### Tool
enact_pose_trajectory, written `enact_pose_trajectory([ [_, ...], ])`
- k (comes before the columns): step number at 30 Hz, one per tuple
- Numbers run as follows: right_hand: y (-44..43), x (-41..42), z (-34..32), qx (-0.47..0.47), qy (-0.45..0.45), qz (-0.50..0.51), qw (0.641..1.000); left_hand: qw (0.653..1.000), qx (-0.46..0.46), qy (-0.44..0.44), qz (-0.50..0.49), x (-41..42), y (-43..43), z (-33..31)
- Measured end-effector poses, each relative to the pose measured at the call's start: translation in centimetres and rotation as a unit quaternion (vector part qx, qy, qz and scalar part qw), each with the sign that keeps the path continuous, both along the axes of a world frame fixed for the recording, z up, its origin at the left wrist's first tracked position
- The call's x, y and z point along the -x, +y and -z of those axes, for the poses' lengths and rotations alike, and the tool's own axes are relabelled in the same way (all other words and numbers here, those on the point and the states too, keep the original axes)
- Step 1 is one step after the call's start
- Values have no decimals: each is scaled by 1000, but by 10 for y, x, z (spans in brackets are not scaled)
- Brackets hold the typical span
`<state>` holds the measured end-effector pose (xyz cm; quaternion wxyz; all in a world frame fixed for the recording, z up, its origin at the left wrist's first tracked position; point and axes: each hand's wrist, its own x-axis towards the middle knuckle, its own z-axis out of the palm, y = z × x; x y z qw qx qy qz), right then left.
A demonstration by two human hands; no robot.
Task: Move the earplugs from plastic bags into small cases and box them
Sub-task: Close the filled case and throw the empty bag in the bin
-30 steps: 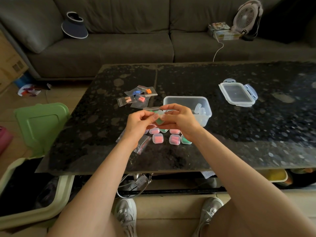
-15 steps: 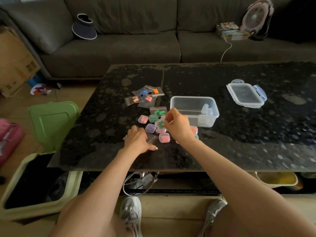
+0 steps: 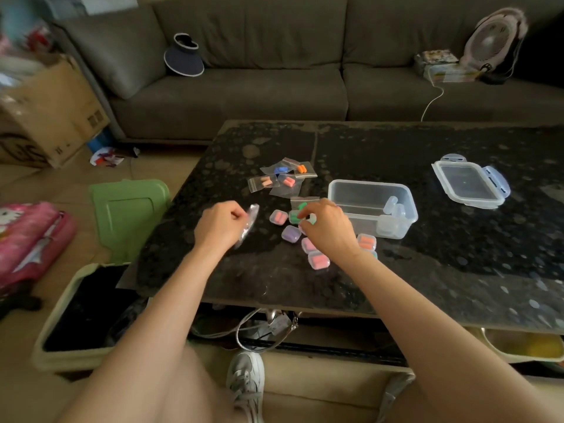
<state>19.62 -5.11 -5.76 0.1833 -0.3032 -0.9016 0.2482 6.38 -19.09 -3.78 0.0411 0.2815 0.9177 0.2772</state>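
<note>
Several small bags of earplugs [image 3: 283, 177] lie at the middle of the dark table [image 3: 427, 270]. In front of them sit filled small cases: pink [image 3: 278, 217], green [image 3: 293, 217], purple [image 3: 291, 233], another pink [image 3: 319, 260] and orange [image 3: 366, 242]. My right hand [image 3: 331, 232] pinches a small case with green earplugs [image 3: 309, 221] low among this group. My left hand [image 3: 221, 227] grips an empty plastic bag [image 3: 248, 222] just left of the cases. A clear plastic box [image 3: 370, 190] right of my right hand holds a few empty cases [image 3: 393, 210].
The box's lid [image 3: 470, 184] lies at the far right of the table. On the floor to the left are a green lid [image 3: 128, 215], an open bin [image 3: 76, 315], a pink backpack [image 3: 30, 239] and a cardboard box [image 3: 52, 117]. A sofa [image 3: 274, 87] stands behind the table.
My hands have parted. The left one dropped to the table, picked up the empty bag and moved left. The right one lowered the green case among the other cases.
</note>
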Motion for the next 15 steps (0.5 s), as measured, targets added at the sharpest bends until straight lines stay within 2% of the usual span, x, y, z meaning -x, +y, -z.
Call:
enact_pose_trajectory([
  [2, -7, 5, -4, 44, 12, -43, 998, 998, -44, -33, -12, 24, -15, -16],
  [6, -28, 20, -3, 27, 17, -110, 993, 993, -74, -75, -56, 67, -54, -35],
  [11, -54, 39, 0, 30, 32, -154, 987, 978, -76, -18, -194, 130, -149, -9],
  [15, -69, 50, 3, 44, 62, -165, 983, 946, -54, -11, -319, 149, -208, 23],
])
